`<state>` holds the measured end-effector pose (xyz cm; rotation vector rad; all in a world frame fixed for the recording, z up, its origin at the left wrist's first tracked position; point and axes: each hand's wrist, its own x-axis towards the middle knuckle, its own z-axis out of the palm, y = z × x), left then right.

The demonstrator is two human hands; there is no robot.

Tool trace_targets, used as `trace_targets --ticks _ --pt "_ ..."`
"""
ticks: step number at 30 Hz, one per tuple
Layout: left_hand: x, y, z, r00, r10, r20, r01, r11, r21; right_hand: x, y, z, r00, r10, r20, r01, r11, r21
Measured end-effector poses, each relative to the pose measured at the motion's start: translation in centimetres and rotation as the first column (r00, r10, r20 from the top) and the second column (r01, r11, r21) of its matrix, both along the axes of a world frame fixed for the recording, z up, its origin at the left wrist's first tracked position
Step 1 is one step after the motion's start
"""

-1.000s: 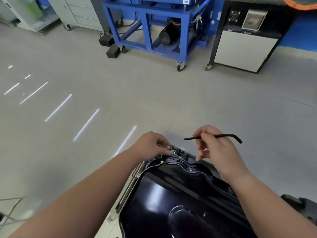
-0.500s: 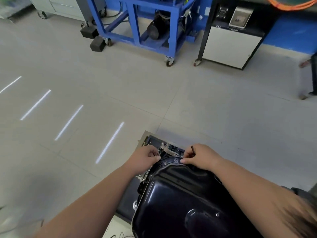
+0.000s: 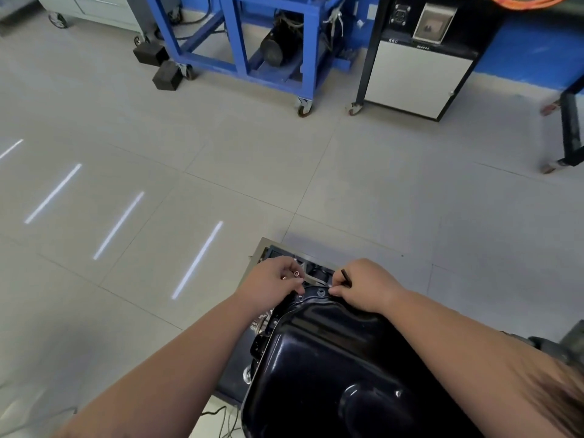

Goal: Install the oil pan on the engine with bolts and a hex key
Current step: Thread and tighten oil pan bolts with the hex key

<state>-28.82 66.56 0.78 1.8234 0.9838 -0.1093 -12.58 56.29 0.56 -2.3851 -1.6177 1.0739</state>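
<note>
A glossy black oil pan [image 3: 319, 358] lies on the engine [image 3: 268, 324] at the bottom centre. My left hand [image 3: 271, 281] is curled at the pan's far left corner, holding small bolts [image 3: 296, 274] whose heads show between the fingers. My right hand [image 3: 366, 284] rests on the far rim and grips a black hex key [image 3: 346, 277]; only a short end sticks up from the fist. A bolt head [image 3: 320, 291] sits in the flange between the two hands.
A blue wheeled frame [image 3: 268, 49] with a motor stands at the back, a black and white cabinet [image 3: 417, 74] to its right. Two black blocks [image 3: 158, 66] lie on the floor. Grey tiled floor surrounds the engine stand. Cables [image 3: 221, 418] trail bottom centre.
My right hand came down from above the pan to its far rim, closing round the hex key so most of it is hidden. My left hand stayed at the far left corner.
</note>
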Motion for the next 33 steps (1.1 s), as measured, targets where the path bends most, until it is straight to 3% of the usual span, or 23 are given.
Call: trace_targets --ticks 13,19,25,28,31,33 --pt "0.5 0.0 0.3 0.998 -0.059 0.016 0.06 0.997 -0.046 0.2 0.1 -0.3 0.999 -0.038 -0.014 0.038 0.999 -0.01" --pt "0.3 0.1 0.5 0.996 -0.079 0.031 0.082 0.988 -0.132 0.4 0.0 -0.7 0.997 -0.065 -0.04 0.065 0.998 -0.017" --pt "0.6 0.6 0.9 0.998 -0.063 0.006 0.061 0.937 -0.343 0.7 -0.7 0.1 0.981 -0.151 -0.122 0.157 0.987 0.045" --pt "1.0 1.0 0.9 0.995 -0.097 -0.021 0.083 0.929 -0.36 1.0 -1.0 2.1 0.919 -0.285 -0.272 0.336 0.928 0.161" --pt "1.4 1.4 1.0 0.979 -0.198 -0.04 0.184 0.957 -0.225 1.0 -1.8 4.7 0.809 -0.341 -0.479 0.483 0.849 0.212" --pt "1.6 1.5 0.7 0.975 -0.22 -0.02 0.215 0.966 -0.145 0.6 -2.4 6.3 0.782 -0.31 -0.541 0.498 0.832 0.243"
